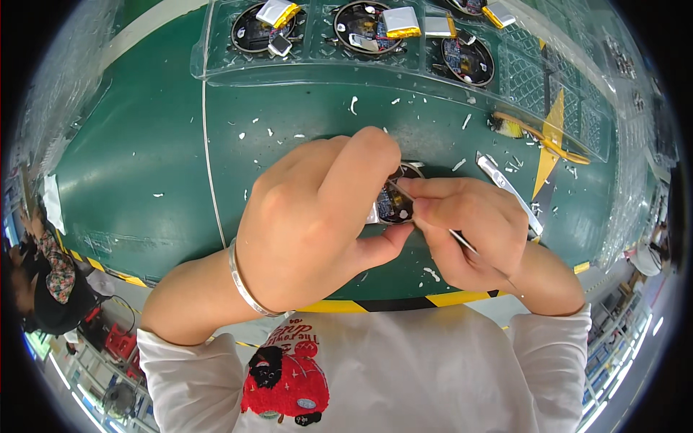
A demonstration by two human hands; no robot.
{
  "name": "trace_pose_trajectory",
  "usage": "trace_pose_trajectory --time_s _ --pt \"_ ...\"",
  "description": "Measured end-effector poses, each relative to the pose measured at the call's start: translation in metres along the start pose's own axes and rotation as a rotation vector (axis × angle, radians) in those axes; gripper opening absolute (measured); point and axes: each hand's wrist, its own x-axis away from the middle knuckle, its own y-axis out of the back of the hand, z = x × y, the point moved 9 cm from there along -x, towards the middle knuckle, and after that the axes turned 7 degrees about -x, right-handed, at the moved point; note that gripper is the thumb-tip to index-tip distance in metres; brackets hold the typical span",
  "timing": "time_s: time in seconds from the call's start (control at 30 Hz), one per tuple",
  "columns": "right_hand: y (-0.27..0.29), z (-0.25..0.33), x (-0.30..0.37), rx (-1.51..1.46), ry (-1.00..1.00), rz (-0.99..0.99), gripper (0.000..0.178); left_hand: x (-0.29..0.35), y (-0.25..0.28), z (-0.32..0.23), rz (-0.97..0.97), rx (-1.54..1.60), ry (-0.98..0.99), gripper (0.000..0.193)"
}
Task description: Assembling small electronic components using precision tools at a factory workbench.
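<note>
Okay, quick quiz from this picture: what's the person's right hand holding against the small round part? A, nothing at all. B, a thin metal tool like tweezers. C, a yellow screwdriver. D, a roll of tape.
B: the right hand pinches a thin metal tool whose tip meets the small round circuit part that the left hand grips over the green table.

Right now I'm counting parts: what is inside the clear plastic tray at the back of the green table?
The clear plastic tray holds round black circuit assemblies and silver pouch batteries with yellow edges. Its right-hand pockets are too blurred to tell.
</note>
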Motion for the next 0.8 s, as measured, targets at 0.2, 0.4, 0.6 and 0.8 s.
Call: trace_pose_trajectory --time_s 0.2,0.4,0.6,0.8 --pt "0.0002 -0.0024 0.0013 -0.036 0.015 -0.015 0.011 0.0008 -0.0006 0.0009 0.006 -0.003 0.008 0.051" --pt "-0.0008 0.0008 0.0005 0.022 0.013 -0.017 0.012 0.0004 -0.0027 0.0014 0.035 0.002 0.018 0.051" --pt "-0.0019 -0.0009 0.0024 0.002 0.04 -0.003 0.012 0.0012 -0.0032 0.0018 0.015 -0.023 0.006 0.051" --pt "-0.0034 0.0043 0.0012 0.042 0.036 -0.013 0.014 0.0018 -0.0023 -0.0004 0.006 -0.049 -0.014 0.05"
